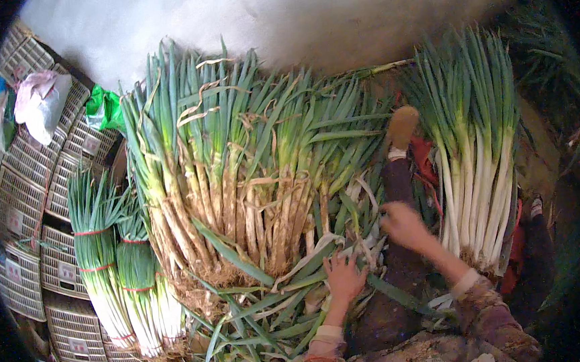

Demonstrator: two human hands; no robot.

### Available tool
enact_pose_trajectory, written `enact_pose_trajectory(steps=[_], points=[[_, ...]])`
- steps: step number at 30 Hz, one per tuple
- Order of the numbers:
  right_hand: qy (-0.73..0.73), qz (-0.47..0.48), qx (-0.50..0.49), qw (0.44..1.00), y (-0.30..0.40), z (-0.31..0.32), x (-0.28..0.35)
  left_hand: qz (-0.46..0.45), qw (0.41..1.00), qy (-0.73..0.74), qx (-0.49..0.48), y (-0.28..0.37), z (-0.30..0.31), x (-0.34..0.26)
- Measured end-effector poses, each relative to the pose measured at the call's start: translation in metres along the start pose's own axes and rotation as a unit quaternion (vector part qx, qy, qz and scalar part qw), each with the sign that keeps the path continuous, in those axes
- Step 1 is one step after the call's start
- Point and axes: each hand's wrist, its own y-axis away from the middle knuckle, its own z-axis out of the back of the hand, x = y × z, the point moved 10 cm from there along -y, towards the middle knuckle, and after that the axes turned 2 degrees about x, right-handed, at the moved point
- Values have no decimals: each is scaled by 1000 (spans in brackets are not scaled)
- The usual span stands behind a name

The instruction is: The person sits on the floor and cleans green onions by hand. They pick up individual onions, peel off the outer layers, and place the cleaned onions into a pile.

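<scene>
Loose green onion leaves [296,276] and peeled scraps lie in a pile before me. My left hand [344,278] rests on this pile, fingers spread, low in the middle of the view. Above my lap is my right hand [406,226], slightly blurred; whether its curled fingers hold anything cannot be made out. A large row of unpeeled green onions [230,195], with brown stalks and tangled roots, spreads at centre left. To the right of my right hand lies a sheaf of cleaned green onions [477,183] with white stalks.
Tied green onion bundles [96,265] with red bands lie at left beside stacked plastic crates [19,200]. White and pink plastic bags [42,105] and a green bag [105,109] are near the crates. Whitish sheeting [279,20] spans the top. My shoe [402,122] is between the onion piles.
</scene>
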Motion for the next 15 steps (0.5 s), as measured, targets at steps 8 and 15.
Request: enact_pose_trajectory(steps=[8,15], points=[[-84,-1,174,981,20,-159,75,70,958,40,276,101,-17,44],[42,-3,230,972,83,-191,9,230,944,-172,-164,14,53,180]])
